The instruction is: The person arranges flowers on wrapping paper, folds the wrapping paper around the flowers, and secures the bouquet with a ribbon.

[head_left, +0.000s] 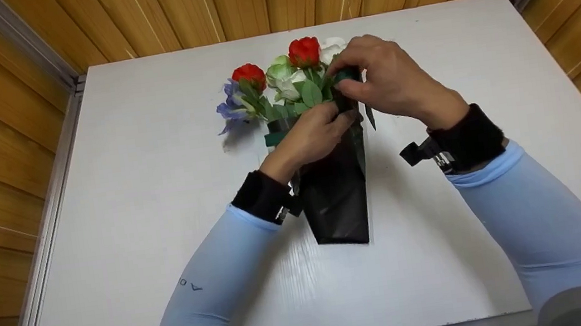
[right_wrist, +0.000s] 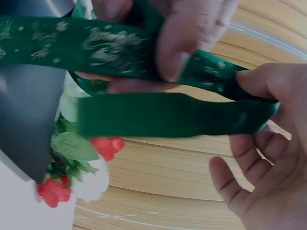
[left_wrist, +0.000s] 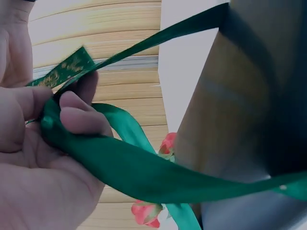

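Note:
A bouquet lies on the white table, its stems wrapped in black paper. Red flowers, white flowers and a purple-blue flower show at its top. A green satin ribbon with gold printing runs around the wrap and up to both hands. My left hand, over the upper wrap, pinches the ribbon between thumb and fingers. Just above and to the right, my right hand pinches a folded stretch of it between thumb and fingers; a loose ribbon end hangs from there.
The white table extends around the bouquet. Wood-patterned panels stand behind it and at both sides, with a metal rail along the left edge. Each wrist wears a black strap with a small camera.

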### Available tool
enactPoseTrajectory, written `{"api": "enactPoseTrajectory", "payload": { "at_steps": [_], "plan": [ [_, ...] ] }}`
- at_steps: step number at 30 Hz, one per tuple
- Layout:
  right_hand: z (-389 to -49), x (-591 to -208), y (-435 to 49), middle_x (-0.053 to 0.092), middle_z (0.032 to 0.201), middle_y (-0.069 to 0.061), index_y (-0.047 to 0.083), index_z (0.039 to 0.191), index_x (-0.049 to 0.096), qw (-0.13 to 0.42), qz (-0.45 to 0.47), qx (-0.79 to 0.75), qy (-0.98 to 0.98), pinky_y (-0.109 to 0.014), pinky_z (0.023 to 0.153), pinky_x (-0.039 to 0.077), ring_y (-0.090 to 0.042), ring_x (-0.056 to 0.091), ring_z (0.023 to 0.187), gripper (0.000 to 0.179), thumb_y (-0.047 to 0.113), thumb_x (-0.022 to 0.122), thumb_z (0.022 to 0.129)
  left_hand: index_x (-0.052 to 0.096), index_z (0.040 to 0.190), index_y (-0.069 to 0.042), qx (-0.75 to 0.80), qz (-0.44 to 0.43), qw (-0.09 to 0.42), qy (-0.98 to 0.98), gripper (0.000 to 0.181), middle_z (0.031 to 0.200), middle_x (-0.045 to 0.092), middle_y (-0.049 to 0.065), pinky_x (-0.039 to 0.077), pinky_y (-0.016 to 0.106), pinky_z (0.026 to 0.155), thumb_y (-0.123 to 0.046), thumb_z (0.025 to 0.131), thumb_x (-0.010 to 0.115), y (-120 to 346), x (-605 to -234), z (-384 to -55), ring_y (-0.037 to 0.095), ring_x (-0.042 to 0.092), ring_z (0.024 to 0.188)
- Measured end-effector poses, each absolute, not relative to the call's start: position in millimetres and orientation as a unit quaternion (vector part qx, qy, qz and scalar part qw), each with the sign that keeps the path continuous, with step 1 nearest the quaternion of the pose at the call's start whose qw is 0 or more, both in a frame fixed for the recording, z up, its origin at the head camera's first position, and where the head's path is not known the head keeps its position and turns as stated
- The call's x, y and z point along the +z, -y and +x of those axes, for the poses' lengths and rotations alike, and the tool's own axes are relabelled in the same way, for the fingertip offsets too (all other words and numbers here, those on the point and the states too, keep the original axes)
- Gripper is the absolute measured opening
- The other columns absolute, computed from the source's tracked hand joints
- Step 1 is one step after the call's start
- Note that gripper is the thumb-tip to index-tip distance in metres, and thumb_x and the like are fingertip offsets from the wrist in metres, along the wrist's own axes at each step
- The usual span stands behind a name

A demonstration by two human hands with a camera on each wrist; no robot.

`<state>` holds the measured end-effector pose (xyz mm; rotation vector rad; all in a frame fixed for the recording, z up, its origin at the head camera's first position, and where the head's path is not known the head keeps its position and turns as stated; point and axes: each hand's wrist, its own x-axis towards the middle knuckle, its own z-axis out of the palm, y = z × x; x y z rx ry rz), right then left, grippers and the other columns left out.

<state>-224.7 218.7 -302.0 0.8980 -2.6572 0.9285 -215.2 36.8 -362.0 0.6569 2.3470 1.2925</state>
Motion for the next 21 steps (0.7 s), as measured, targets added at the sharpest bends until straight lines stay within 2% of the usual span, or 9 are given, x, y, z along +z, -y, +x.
{"api": "enactPoseTrajectory", "payload": {
  "at_steps": [2, 4, 6, 8, 10, 12, 16, 19, 21],
  "plan": [
    [-228, -308, -216, 0.065, 0.112, -0.015, 0.004, 0.121, 0.072, 0.101, 0.288, 0.318, 0.898, -0.04, 0.083, 0.039, -0.029, 0.051, 0.103, 0.026, 0.006, 0.072, 0.095, 0.058, 0.086, -0.011, 0.479, 0.218, 0.202, -0.826, 0.036, 0.081, 0.058, 0.003, 0.042, 0.029, 0.067, -0.035, 0.111, 0.047, -35, -364, -216, 0.018, 0.055, 0.073],
    [-231, -317, -214, 0.061, 0.116, -0.019, 0.002, 0.125, 0.068, 0.108, 0.258, 0.318, 0.906, -0.042, 0.085, 0.039, -0.032, 0.049, 0.107, 0.032, 0.011, 0.074, 0.095, 0.057, 0.091, -0.011, 0.507, 0.203, 0.218, -0.809, 0.035, 0.081, 0.06, 0.005, 0.045, 0.03, 0.067, -0.036, 0.112, 0.045, -31, -367, -216, 0.018, 0.056, 0.069],
    [-230, -327, -213, 0.059, 0.113, -0.019, 0.0, 0.122, 0.066, 0.108, 0.217, 0.317, 0.917, -0.042, 0.083, 0.04, -0.032, 0.051, 0.104, 0.03, 0.015, 0.073, 0.097, 0.06, 0.101, -0.011, 0.541, 0.185, 0.237, -0.786, 0.032, 0.082, 0.061, 0.006, 0.048, 0.033, 0.068, -0.035, 0.112, 0.043, -28, -371, -217, 0.019, 0.056, 0.069],
    [-228, -337, -214, 0.06, 0.103, -0.017, 0.0, 0.111, 0.068, 0.096, 0.179, 0.328, 0.923, -0.039, 0.078, 0.041, -0.029, 0.054, 0.095, 0.023, 0.019, 0.072, 0.098, 0.061, 0.114, -0.01, 0.575, 0.169, 0.253, -0.759, 0.03, 0.086, 0.061, 0.007, 0.05, 0.034, 0.07, -0.033, 0.113, 0.042, -25, -375, -217, 0.021, 0.057, 0.07],
    [-224, -347, -215, 0.062, 0.094, -0.013, 0.003, 0.102, 0.068, 0.055, 0.152, 0.367, 0.916, -0.034, 0.074, 0.042, -0.025, 0.056, 0.086, 0.023, 0.025, 0.067, 0.102, 0.059, 0.126, -0.01, 0.606, 0.155, 0.263, -0.735, 0.03, 0.092, 0.061, 0.008, 0.051, 0.034, 0.071, -0.031, 0.113, 0.041, -23, -379, -218, 0.023, 0.059, 0.075],
    [-221, -356, -216, 0.061, 0.091, -0.01, 0.004, 0.104, 0.069, -0.005, 0.145, 0.423, 0.894, -0.031, 0.072, 0.042, -0.022, 0.055, 0.084, 0.028, 0.031, 0.061, 0.105, 0.056, 0.133, -0.01, 0.626, 0.146, 0.268, -0.718, 0.032, 0.099, 0.062, 0.008, 0.051, 0.032, 0.071, -0.029, 0.114, 0.04, -21, -382, -218, 0.023, 0.06, 0.079],
    [-217, -370, -219, 0.061, 0.113, -0.008, 0.004, 0.125, 0.061, -0.13, 0.157, 0.513, 0.834, -0.03, 0.088, 0.042, -0.019, 0.054, 0.105, 0.039, 0.038, 0.049, 0.11, 0.051, 0.139, -0.01, 0.641, 0.139, 0.269, -0.705, 0.034, 0.103, 0.063, 0.01, 0.051, 0.029, 0.07, -0.029, 0.114, 0.038, -19, -384, -218, 0.021, 0.062, 0.081],
    [-216, -376, -220, 0.059, 0.128, -0.01, 0.003, 0.132, 0.058, -0.154, 0.171, 0.514, 0.826, -0.033, 0.098, 0.038, -0.018, 0.05, 0.116, 0.043, 0.038, 0.044, 0.111, 0.052, 0.136, -0.008, 0.641, 0.133, 0.265, -0.708, 0.033, 0.099, 0.065, 0.011, 0.052, 0.029, 0.069, -0.03, 0.114, 0.039, -18, -383, -218, 0.02, 0.063, 0.078],
    [-216, -378, -220, 0.061, 0.126, -0.009, 0.005, 0.131, 0.059, -0.143, 0.174, 0.494, 0.84, -0.033, 0.095, 0.038, -0.018, 0.051, 0.113, 0.043, 0.04, 0.044, 0.111, 0.053, 0.132, -0.009, 0.637, 0.129, 0.258, -0.715, 0.032, 0.096, 0.066, 0.011, 0.052, 0.03, 0.069, -0.032, 0.113, 0.041, -17, -383, -218, 0.019, 0.063, 0.076]
  ]
}}
